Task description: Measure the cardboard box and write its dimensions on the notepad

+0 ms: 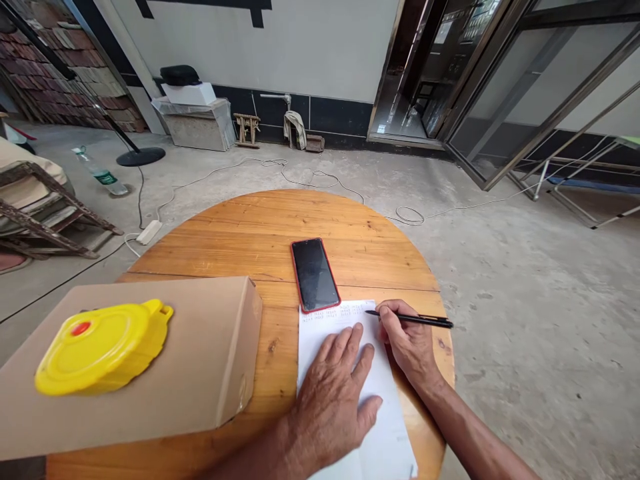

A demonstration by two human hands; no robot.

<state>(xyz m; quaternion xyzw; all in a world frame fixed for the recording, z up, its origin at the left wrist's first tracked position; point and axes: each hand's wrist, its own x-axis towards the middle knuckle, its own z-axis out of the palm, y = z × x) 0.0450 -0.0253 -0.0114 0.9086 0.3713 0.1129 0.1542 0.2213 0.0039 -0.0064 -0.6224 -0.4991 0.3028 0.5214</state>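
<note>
A sheet of white paper lies on the round wooden table, with rows of small handwriting along its top. My left hand rests flat on the paper, fingers stretched out. In my right hand is a black pen, pinched between thumb and fingers. Its tip points left, by the end of the written rows; I cannot tell whether it touches the paper. A phone in a red case, its screen dark, lies over the paper's top left edge.
On the left, a cardboard box carries a yellow plastic case with a red button. Cables run over the concrete floor behind the table. A plastic bottle and a wooden chair stand at the left.
</note>
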